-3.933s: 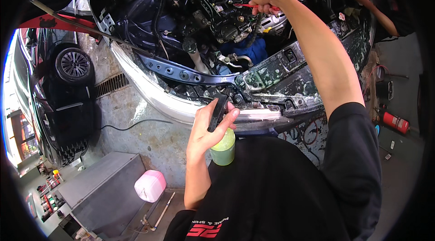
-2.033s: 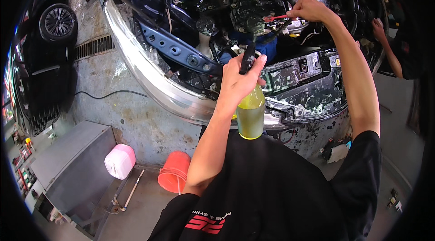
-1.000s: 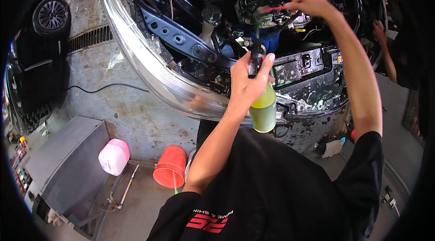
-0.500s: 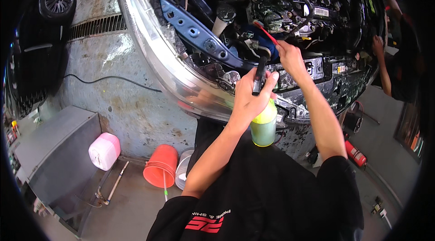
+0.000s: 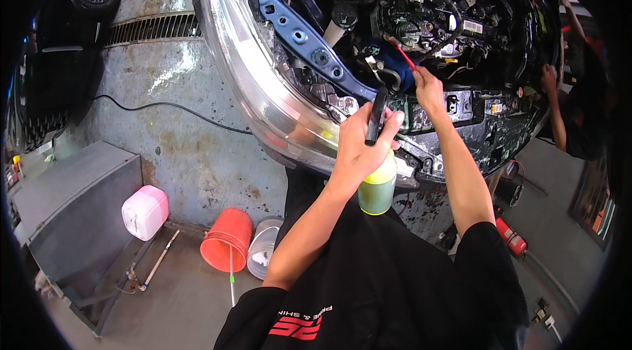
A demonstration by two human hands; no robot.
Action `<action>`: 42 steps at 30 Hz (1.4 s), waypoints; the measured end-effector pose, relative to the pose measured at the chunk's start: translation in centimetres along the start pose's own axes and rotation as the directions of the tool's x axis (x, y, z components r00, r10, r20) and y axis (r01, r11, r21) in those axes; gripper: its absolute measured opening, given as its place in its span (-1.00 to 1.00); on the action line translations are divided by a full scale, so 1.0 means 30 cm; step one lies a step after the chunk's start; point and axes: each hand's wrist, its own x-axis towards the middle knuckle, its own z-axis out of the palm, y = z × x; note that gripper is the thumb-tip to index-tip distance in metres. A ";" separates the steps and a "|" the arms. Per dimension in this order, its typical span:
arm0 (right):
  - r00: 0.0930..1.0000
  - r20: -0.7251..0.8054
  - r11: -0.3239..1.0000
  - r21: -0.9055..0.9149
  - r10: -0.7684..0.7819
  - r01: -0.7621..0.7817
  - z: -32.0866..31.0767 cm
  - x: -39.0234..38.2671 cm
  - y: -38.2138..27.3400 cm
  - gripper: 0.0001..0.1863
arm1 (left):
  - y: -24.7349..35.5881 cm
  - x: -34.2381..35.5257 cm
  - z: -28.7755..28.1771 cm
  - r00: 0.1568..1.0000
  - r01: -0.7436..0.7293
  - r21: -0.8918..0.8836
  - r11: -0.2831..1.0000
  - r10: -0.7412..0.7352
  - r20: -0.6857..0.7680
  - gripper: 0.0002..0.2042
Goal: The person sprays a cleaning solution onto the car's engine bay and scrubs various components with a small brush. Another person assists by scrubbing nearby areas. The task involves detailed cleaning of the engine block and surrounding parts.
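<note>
My left hand [image 5: 359, 142] is wrapped round the black trigger head of a spray bottle [image 5: 378, 190]. Its translucent yellow-green body hangs below the hand, in front of my shirt. In my right hand [image 5: 429, 92] is a slim red brush-like tool [image 5: 404, 55], gripped near its lower end. The tool points up and left into the open engine bay [image 5: 428, 14]; bristles cannot be made out. Close to both hands are a blue metal crossbar [image 5: 309, 47], hoses and wet black engine parts. White foam or liquid streaks the front panel [image 5: 474, 127] beside my right forearm.
A clear headlight [image 5: 263, 86] curves along the car's left corner. On the floor stand an orange bucket [image 5: 226, 244], a clear bucket and a pink jug [image 5: 146, 212] beside a grey metal box. Another person's arms [image 5: 555, 106] reach in at the right. A hose crosses the floor.
The whole view has shifted slightly, with the car appearing lower and further right. My right hand and the red brush-like tool sit a little lower and further right; both grips stay the same.
</note>
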 end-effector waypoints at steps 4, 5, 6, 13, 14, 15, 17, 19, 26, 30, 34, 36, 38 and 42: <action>0.983 0.091 0.987 0.002 0.158 -0.159 -0.019 -0.005 -0.054 -0.73 | -0.019 0.009 0.013 0.999 -0.043 -0.013 0.999 0.044 0.031 -0.77; 0.982 0.094 0.986 0.007 0.164 -0.165 -0.014 -0.007 -0.060 -0.73 | -0.021 0.013 0.023 0.999 -0.040 -0.023 0.999 0.040 0.028 -0.77; 0.981 0.097 0.985 0.013 0.169 -0.171 -0.009 -0.007 -0.062 -0.73 | -0.023 0.012 0.033 0.999 -0.038 -0.019 0.999 0.039 0.035 -0.77; 0.985 0.078 0.979 0.130 0.151 -0.160 -0.026 -0.037 -0.105 -0.70 | -0.034 -0.003 0.071 0.997 -0.007 0.036 0.999 0.004 0.081 -0.76; 0.992 0.059 0.989 0.096 0.107 -0.113 -0.020 -0.016 -0.101 -0.70 | -0.036 -0.006 0.075 0.996 0.001 0.050 0.999 -0.006 0.088 -0.75; 0.997 0.043 0.996 0.061 0.068 -0.071 -0.006 0.011 -0.100 -0.70 | -0.039 -0.008 0.080 0.996 -0.006 0.049 0.999 0.002 0.087 -0.75; 0.993 0.065 0.990 0.088 0.103 -0.108 0.000 0.022 -0.119 -0.69 | -0.035 -0.005 0.088 0.996 -0.029 0.041 0.999 0.025 0.084 -0.75; 0.981 0.059 0.971 0.147 0.183 -0.190 0.022 -0.011 -0.103 -0.69 | -0.019 -0.024 0.091 0.997 0.002 0.072 0.997 -0.007 0.071 -0.75; 0.921 0.262 0.856 0.359 0.289 -0.371 0.014 0.005 -0.101 -0.74 | -0.021 -0.043 0.082 0.998 -0.016 0.051 0.999 0.013 0.067 -0.75; 0.923 0.318 0.881 0.344 0.217 -0.325 -0.066 0.029 -0.137 -0.72 | -0.010 -0.068 0.082 0.998 -0.007 0.048 0.999 0.004 0.066 -0.74; 0.901 0.323 0.919 0.168 0.291 -0.357 -0.068 0.047 -0.144 -0.70 | 0.001 -0.075 0.080 0.998 -0.019 0.055 0.998 0.016 0.061 -0.75; 0.817 0.406 0.892 0.007 0.410 -0.451 -0.160 0.014 -0.213 -0.71 | 0.002 -0.083 0.073 0.999 -0.012 0.055 0.998 0.009 0.051 -0.75; 0.995 0.083 0.999 -0.013 -0.047 0.048 -0.127 0.016 -0.091 -0.72 | -0.005 -0.081 0.068 0.999 -0.009 0.044 0.999 0.007 0.039 -0.76; 0.996 0.085 0.999 -0.032 -0.002 0.005 -0.235 0.077 -0.064 -0.72 | -0.012 -0.073 0.069 0.998 -0.066 0.103 0.993 0.067 -0.011 -0.77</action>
